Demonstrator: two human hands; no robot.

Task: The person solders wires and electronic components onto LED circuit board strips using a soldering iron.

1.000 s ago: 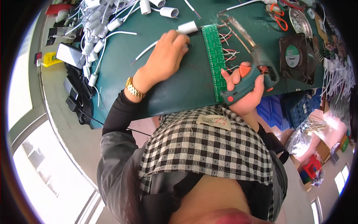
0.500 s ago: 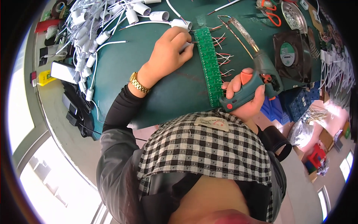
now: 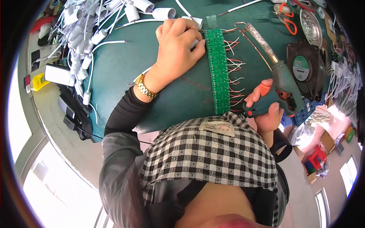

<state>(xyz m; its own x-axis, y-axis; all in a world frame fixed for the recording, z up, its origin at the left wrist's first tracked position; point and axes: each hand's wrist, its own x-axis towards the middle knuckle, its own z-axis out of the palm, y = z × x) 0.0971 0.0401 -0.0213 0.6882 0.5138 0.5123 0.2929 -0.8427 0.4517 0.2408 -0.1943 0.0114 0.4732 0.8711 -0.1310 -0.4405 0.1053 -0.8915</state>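
Beside the upper left edge of a long green circuit board strip, my left hand is closed with its thumb and forefinger together. A small white piece, seemingly a lamp socket, shows between them, mostly hidden by the fingers. Near that wrist, a white cable end sticks out. To the board's right, my right hand grips a dark green soldering gun with an orange trigger. Its tip points up and away, raised near the board's upper right. Red and white wires stick out from the board's right edge.
White lamp sockets with cables are piled at the upper left, beside a phone. A black fan, a metal dish and orange-handled scissors lie on the right. Another socket rests by the board's top.
The view has shifted slightly. My right hand and the soldering gun have moved a little right, away from the board. My left hand has turned, and a white cable end now shows by its wrist.
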